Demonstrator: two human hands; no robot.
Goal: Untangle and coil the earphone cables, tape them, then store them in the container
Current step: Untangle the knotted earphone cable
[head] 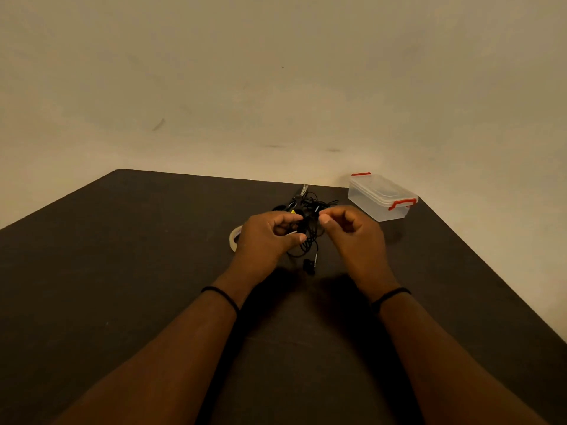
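Earphone cables (308, 237): black tangle, lifted just above counter (122, 271). Light, limp, snag-prone; best taken by single strands. Left hand (267, 237) and right hand (352, 231) each pinching strands. Container (380, 200) near, lidded.

Both hands close together over table (122, 271). Cable tangle (310, 207) sits just beyond the fingertips, blocks straight ahead. Tape roll (233, 237) touching outer side of left hand (267, 237). Box (382, 197), lid on, beyond right hand (352, 231) to its outer side; open table between.

Left hand (270, 237), right hand (352, 231): fingers curled, pinching.
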